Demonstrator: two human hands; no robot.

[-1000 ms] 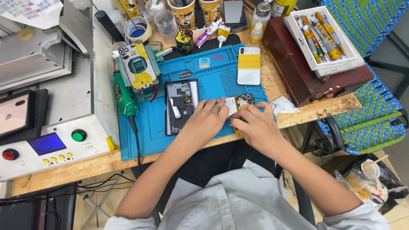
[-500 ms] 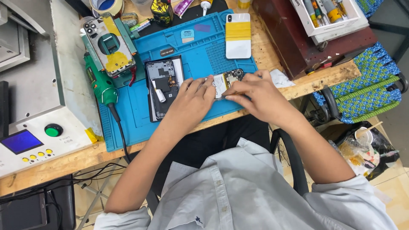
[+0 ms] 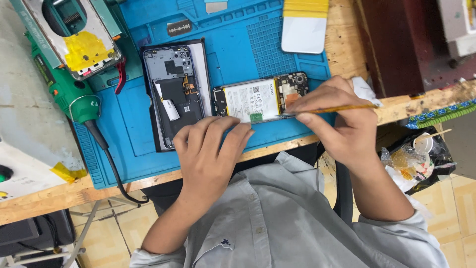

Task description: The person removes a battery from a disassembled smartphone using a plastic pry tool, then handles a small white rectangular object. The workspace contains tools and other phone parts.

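Wooden bench (image 3: 347,30) carries a blue work mat (image 3: 248,44), and on that mat a phone lies taken apart in two pieces. At the fingertips of the right hand (image 3: 342,124) a thin orange-handled tool (image 3: 332,108) is pinched between thumb and forefinger, its tip resting at the edge of the opened phone body (image 3: 260,99), just beside the white battery (image 3: 250,100) and below the exposed circuit board (image 3: 290,89). The left hand (image 3: 210,154) lies flat, fingers spread and pressing down on the near edge of that phone body to steady it, gripping nothing. Just to the left, touching or nearly touching the body, rests the separated back housing (image 3: 173,94) with its inner side up, a small white tag on it. So the opening appears done: the case is already split, and the battery and board still sit in place, which I judge puts the work at an early inside stage with parts not yet lifted out. Farther out stand a green power tool (image 3: 69,94) with a black cable, a yellow-and-white card (image 3: 303,25) near the mat's top, and a razor blade (image 3: 179,28).
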